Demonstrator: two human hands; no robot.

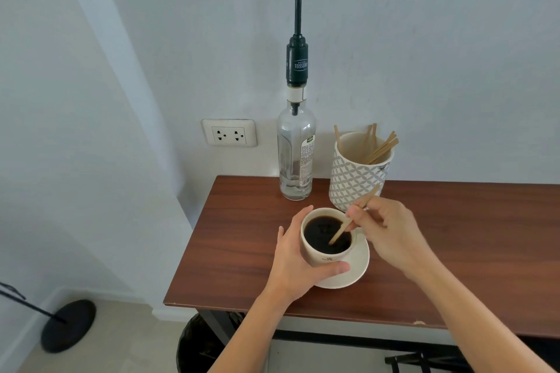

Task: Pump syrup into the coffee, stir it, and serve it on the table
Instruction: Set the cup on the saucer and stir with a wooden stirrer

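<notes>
A cream cup (pixel 315 256) full of black coffee (pixel 321 232) stands on a cream saucer (pixel 359 266) on the brown table (pixel 454 236). My left hand (pixel 298 263) wraps around the cup's left side. My right hand (pixel 388 228) pinches a wooden stir stick (pixel 342 228) whose lower end dips into the coffee. Behind the cup stands a clear syrup bottle (pixel 295 154) with a tall black pump (pixel 298 9), its spout pointing left.
A patterned white holder (pixel 354 182) with several wooden sticks stands right of the bottle, close behind my right hand. A wall socket (pixel 229 132) is left of the bottle. A black bin (pixel 200 345) sits under the table's left edge; a black stand base (pixel 68 325) rests on the floor.
</notes>
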